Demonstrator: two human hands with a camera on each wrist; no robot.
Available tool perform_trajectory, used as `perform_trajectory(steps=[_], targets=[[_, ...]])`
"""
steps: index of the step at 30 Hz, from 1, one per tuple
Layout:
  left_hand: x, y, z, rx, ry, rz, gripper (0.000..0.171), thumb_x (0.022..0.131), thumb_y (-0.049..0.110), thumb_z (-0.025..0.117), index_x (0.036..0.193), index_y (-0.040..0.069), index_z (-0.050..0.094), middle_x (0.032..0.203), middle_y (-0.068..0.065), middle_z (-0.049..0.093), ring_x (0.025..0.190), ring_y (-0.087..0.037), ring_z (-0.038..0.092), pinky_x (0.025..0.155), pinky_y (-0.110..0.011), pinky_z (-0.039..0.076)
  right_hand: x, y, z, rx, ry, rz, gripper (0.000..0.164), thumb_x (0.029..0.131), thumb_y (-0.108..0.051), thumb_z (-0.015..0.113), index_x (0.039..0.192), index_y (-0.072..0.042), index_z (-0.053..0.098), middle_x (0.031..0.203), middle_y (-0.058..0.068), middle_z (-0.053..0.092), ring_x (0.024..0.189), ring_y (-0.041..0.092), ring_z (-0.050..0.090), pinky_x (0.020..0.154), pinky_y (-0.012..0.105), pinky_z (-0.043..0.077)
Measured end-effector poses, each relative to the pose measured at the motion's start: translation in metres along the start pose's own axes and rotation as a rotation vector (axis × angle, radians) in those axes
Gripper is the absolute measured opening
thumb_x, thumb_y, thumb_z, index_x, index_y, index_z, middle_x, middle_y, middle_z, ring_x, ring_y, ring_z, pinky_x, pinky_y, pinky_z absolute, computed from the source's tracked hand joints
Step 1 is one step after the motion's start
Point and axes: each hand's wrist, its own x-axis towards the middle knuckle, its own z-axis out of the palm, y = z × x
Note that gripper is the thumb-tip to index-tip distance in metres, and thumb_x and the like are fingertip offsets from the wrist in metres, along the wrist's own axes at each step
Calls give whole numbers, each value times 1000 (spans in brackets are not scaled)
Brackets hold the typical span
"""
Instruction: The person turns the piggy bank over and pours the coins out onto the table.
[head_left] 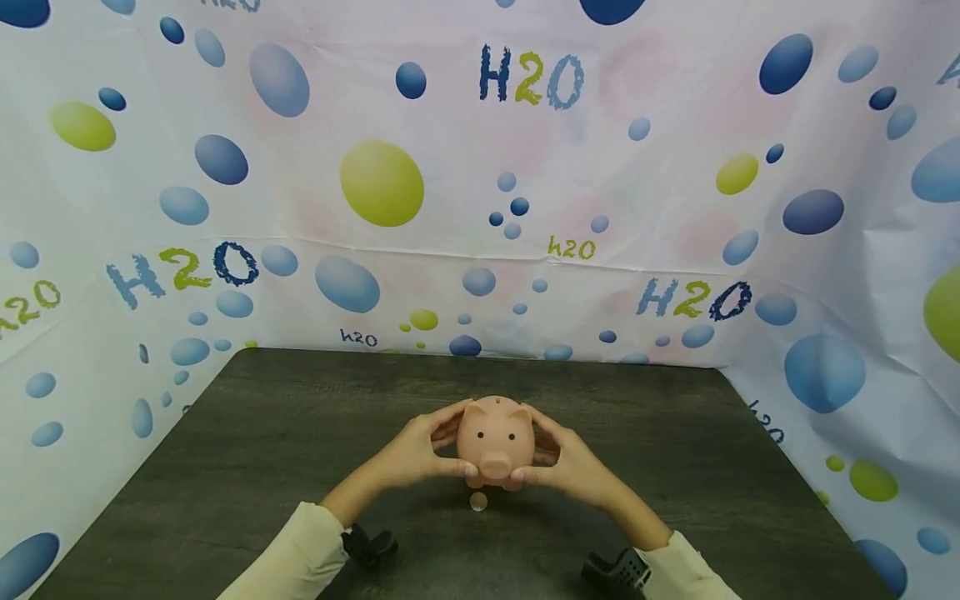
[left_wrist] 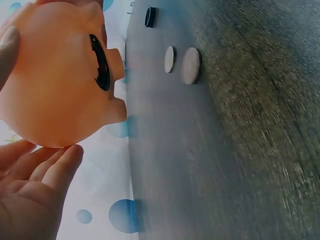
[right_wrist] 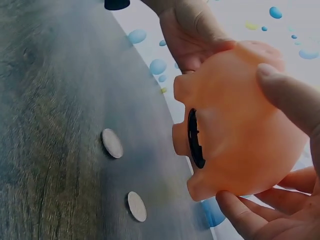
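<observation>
Between my two hands is a pinkish-orange piggy bank (head_left: 495, 437), its snout toward the head camera and a slot on top. My left hand (head_left: 420, 450) grips its left side and my right hand (head_left: 573, 467) its right side, thumbs at the front and fingers behind. Both wrist views show the feet apart from the table. A black oval fitting (right_wrist: 196, 139) sits in the underside. Below lie two silvery coins, one (left_wrist: 191, 65) beside the other (left_wrist: 170, 59); in the head view a single coin (head_left: 478, 501) shows, in front of the feet.
The dark wood-grain table (head_left: 315, 392) meets a white printed backdrop (head_left: 457, 125) at its back and sides. Each wrist carries a black device, the left one (head_left: 370, 546) and the right one (head_left: 617, 570). A small black round thing (left_wrist: 150, 17) is unclear in kind.
</observation>
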Motion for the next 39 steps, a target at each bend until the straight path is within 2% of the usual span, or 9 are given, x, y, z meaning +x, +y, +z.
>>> perform_trajectory(steps=[7,12,16,21,23,27,32,37,39], targets=[[4,-1,3,-85,43,-50,76,90,26,69,149,-1,29,146,-23,39,129,-36,47,100,-37,48,3,1,-2,77,21,52,70,97,-18,59,151,1,20,150,27,28,127,43,46,93,36,52],[7,1,7,-42,92,-140,68,95,38,59,144,-4,37,136,-24,51,123,-34,53,96,-43,50,4,1,1,129,29,105,59,102,-27,47,147,7,29,139,30,44,113,31,60,90,40,54],[7,1,9,-42,93,-193,65,98,42,53,141,-5,42,131,-23,56,117,-33,58,91,-45,53,3,-1,5,208,24,206,59,104,-34,42,143,9,35,129,23,55,105,25,65,92,42,53],[6,1,12,5,101,-271,60,98,49,47,133,1,56,117,-14,66,99,-23,66,83,-43,55,3,-2,7,293,-22,333,62,103,-43,38,138,8,43,117,9,64,101,24,66,89,37,54],[6,1,14,21,100,-301,58,99,52,44,126,4,62,110,-9,69,91,-19,67,78,-40,56,3,-1,7,328,-54,372,63,103,-46,36,138,6,45,116,7,65,99,24,67,88,35,55],[4,-1,18,-11,84,-346,60,99,54,41,117,3,68,99,-7,71,80,-18,68,68,-35,58,1,4,7,390,-87,431,66,102,-49,35,136,5,48,116,10,66,92,21,69,83,31,57],[5,-2,19,-26,82,-361,62,99,56,39,114,4,69,96,-6,71,79,-18,68,65,-35,59,2,3,7,410,-78,454,67,102,-51,35,135,7,49,120,18,63,90,21,69,81,31,57],[5,3,15,-37,70,-351,62,99,55,39,117,2,67,100,-8,70,81,-19,68,67,-38,59,3,-2,6,407,-72,441,67,102,-50,35,134,7,49,117,15,65,90,22,69,80,30,57],[6,6,14,-21,65,-356,63,99,55,39,115,2,68,96,-7,71,77,-20,69,66,-38,59,3,-3,6,406,-72,442,68,102,-51,36,133,8,50,115,14,65,88,21,70,80,30,57]])
